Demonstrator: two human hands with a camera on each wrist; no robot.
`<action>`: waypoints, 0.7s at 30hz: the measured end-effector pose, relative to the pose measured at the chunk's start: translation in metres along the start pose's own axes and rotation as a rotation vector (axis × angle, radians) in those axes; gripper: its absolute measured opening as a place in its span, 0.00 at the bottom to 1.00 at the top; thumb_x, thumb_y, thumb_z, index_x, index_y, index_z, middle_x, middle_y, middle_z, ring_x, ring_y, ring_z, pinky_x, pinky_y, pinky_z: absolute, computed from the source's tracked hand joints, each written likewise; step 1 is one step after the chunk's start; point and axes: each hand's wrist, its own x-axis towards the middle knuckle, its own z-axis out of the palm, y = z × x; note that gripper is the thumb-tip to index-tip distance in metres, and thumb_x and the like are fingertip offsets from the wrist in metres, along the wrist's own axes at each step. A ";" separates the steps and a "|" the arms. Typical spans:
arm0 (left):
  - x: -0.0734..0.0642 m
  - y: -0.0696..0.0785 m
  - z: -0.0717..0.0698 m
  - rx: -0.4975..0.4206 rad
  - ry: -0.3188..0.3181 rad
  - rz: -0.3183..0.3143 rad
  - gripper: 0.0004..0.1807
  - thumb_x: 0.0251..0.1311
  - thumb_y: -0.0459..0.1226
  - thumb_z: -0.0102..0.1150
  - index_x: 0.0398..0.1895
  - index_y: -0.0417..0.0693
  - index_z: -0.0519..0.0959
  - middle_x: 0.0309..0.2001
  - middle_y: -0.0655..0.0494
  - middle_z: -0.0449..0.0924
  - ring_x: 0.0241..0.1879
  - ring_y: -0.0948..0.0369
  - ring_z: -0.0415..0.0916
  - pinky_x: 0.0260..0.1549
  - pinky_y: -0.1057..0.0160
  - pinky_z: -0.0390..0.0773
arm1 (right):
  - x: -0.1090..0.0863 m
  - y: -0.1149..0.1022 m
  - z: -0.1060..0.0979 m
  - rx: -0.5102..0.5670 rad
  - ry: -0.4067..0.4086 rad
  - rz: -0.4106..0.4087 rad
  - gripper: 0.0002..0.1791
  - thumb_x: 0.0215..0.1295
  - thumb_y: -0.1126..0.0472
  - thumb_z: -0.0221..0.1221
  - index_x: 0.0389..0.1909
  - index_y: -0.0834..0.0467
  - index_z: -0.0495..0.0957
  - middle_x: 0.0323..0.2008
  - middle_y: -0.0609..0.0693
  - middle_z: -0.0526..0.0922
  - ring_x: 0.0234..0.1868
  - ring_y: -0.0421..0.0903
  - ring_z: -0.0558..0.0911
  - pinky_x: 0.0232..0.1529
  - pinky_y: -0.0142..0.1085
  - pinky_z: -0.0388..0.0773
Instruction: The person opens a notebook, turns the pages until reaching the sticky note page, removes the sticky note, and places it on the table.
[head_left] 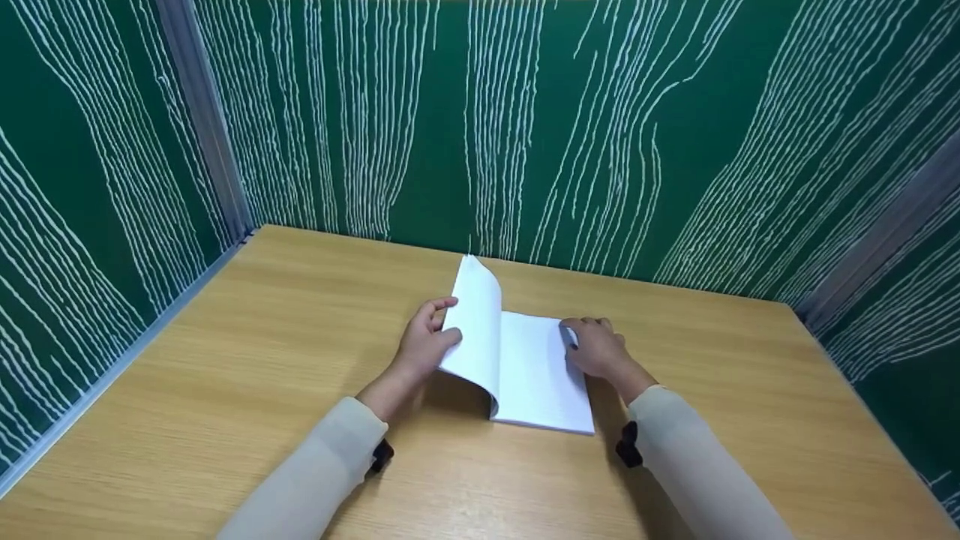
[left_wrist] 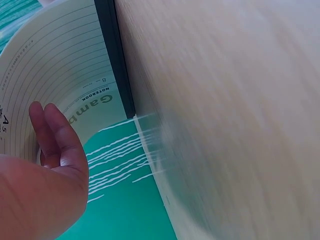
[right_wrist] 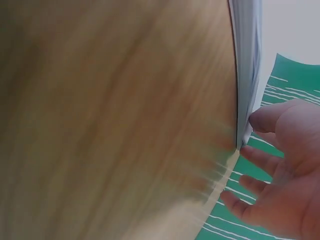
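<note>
An open notebook (head_left: pixel 541 375) with white pages lies on the table, its left part raised and curving upward. My left hand (head_left: pixel 421 345) grips the outer edge of that raised part, thumb on the page side and fingers behind. In the left wrist view, the lined, lettered cover (left_wrist: pixel 75 45) bends beside the dark spine (left_wrist: pixel 114 55), with fingers against it. At the right edge of the flat pages, my right hand (head_left: pixel 600 349) holds the upper corner. The right wrist view shows thumb and forefinger at the page stack's edge (right_wrist: pixel 244 75), the other fingers spread loosely.
The wooden table (head_left: pixel 247 390) extends around the notebook. Green panels (head_left: pixel 435 127) with white wavy lines stand behind it and at both sides, with grey posts (head_left: pixel 206 112) at the corners. Black wrist devices (head_left: pixel 628 444) sit at both cuffs.
</note>
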 end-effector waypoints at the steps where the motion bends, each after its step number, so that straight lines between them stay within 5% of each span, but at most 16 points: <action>1: 0.000 0.000 0.000 -0.007 -0.003 -0.001 0.26 0.48 0.32 0.50 0.54 0.55 0.63 0.44 0.50 0.77 0.37 0.56 0.78 0.34 0.62 0.76 | 0.000 0.000 0.000 0.002 -0.003 0.002 0.25 0.59 0.57 0.51 0.59 0.47 0.64 0.59 0.54 0.65 0.61 0.57 0.55 0.56 0.60 0.50; 11: -0.002 0.001 0.000 -0.013 -0.014 -0.039 0.26 0.50 0.34 0.50 0.54 0.59 0.63 0.48 0.54 0.75 0.40 0.57 0.77 0.37 0.61 0.76 | 0.001 -0.001 0.002 0.051 -0.026 0.023 0.27 0.60 0.59 0.50 0.61 0.44 0.59 0.60 0.52 0.64 0.62 0.57 0.54 0.57 0.61 0.49; 21: -0.002 0.001 0.001 -0.040 -0.011 0.014 0.27 0.47 0.30 0.48 0.55 0.51 0.63 0.45 0.47 0.76 0.35 0.56 0.78 0.30 0.62 0.76 | 0.002 0.000 0.001 0.122 -0.018 0.027 0.31 0.56 0.64 0.52 0.61 0.45 0.57 0.61 0.57 0.59 0.58 0.59 0.60 0.55 0.57 0.58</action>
